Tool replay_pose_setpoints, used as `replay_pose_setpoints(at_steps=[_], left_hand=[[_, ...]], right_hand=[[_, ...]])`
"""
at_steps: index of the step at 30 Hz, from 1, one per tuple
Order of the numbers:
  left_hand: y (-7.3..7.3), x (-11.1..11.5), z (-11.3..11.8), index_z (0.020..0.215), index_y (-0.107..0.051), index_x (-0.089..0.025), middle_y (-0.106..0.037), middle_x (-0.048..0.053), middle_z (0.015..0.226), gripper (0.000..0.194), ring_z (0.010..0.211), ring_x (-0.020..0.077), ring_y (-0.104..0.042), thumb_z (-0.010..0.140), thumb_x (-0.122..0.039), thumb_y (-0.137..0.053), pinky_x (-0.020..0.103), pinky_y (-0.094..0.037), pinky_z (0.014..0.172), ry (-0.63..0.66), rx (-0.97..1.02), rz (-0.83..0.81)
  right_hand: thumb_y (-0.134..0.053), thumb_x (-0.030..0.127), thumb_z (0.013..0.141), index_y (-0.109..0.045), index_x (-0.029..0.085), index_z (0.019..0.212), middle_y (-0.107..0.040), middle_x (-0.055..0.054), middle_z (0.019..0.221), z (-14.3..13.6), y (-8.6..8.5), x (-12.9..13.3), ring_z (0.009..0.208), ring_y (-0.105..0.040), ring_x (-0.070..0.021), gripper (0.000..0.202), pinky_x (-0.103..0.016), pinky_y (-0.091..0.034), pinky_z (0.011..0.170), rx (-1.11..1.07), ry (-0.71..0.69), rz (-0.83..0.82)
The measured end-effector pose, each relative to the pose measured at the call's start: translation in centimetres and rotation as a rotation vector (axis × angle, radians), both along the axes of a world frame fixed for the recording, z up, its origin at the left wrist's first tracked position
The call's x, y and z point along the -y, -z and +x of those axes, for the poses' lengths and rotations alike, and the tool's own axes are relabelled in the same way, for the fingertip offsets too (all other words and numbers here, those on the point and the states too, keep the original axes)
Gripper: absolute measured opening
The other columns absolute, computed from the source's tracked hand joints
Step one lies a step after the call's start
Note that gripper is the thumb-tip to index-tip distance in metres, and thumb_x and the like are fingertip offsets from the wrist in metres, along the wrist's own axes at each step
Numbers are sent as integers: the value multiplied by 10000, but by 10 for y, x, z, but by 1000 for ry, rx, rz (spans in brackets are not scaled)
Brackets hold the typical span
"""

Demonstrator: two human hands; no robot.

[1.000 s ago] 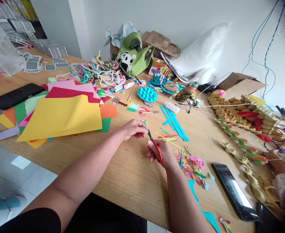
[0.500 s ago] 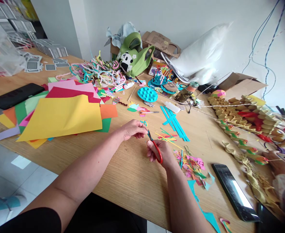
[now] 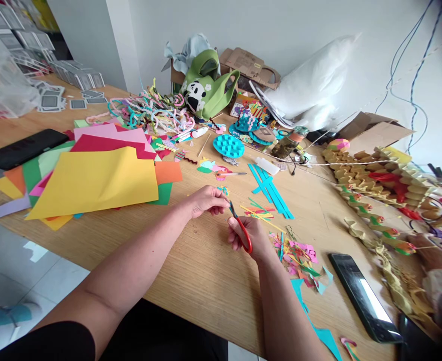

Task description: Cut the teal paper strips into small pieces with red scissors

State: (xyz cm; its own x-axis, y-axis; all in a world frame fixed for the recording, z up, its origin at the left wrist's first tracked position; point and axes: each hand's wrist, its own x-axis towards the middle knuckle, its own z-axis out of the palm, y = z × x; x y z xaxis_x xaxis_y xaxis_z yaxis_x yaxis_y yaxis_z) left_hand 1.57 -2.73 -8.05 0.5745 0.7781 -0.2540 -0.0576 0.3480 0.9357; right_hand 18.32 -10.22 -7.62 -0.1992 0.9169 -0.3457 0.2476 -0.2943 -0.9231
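My right hand [image 3: 248, 234] is closed on red-handled scissors [image 3: 245, 233], whose dark blades point up and away toward my left fingertips. My left hand [image 3: 209, 201] is closed in a pinch at the blade tips; whatever it pinches is too small to make out. Just beyond the fingers lie tiny coloured paper bits [image 3: 224, 190]. To the right are thin coloured strips [image 3: 257, 212] and longer blue strips [image 3: 271, 193]. A heap of paper scraps [image 3: 299, 258] lies beside my right wrist.
Coloured sheets [image 3: 104, 180] are stacked at left, near a black phone [image 3: 29, 148]. Another phone [image 3: 366, 296] lies at right. Farther back are pipe cleaners [image 3: 157, 113], a green panda bag [image 3: 209, 93], a blue disc [image 3: 228, 146] and a white bottle [image 3: 267, 166]. Egg-carton pieces [image 3: 379, 180] sit at right.
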Motion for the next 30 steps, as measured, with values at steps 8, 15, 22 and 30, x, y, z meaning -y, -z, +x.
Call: replay_pose_setpoints(at_steps=[8, 15, 22, 30], left_hand=[[-1, 0, 0, 678, -602, -128, -580, -12, 527, 158, 459, 61, -473, 630, -261, -671, 197, -325, 468, 9, -12, 11], [-2, 1, 0, 668, -596, -128, -578, -9, 524, 149, 454, 60, -467, 635, -257, -661, 197, -323, 464, 9, -18, 14], [0, 0, 0, 681, -604, -131, -581, -10, 534, 165, 463, 63, -475, 625, -268, -677, 198, -328, 470, 15, -15, 13], [-1, 0, -1, 693, -605, -125, -583, -9, 537, 156, 464, 60, -475, 639, -257, -668, 197, -327, 470, 19, -11, 20]], right_hand=[[-624, 672, 676, -546, 145, 590, -598, -14, 462, -1, 0, 0, 333, -550, -98, 539, -160, -402, 312, -6, -7, -13], [-618, 686, 667, -543, 150, 591, -594, -9, 458, -1, -1, 0, 333, -546, -97, 546, -165, -401, 315, -5, -10, -14], [-601, 693, 677, -552, 152, 598, -614, -24, 479, -1, -2, 0, 350, -558, -108, 548, -184, -421, 334, -17, -16, -5], [-611, 685, 677, -552, 148, 607, -605, -16, 472, -2, -1, 1, 340, -551, -101, 545, -174, -411, 324, -35, -9, -11]])
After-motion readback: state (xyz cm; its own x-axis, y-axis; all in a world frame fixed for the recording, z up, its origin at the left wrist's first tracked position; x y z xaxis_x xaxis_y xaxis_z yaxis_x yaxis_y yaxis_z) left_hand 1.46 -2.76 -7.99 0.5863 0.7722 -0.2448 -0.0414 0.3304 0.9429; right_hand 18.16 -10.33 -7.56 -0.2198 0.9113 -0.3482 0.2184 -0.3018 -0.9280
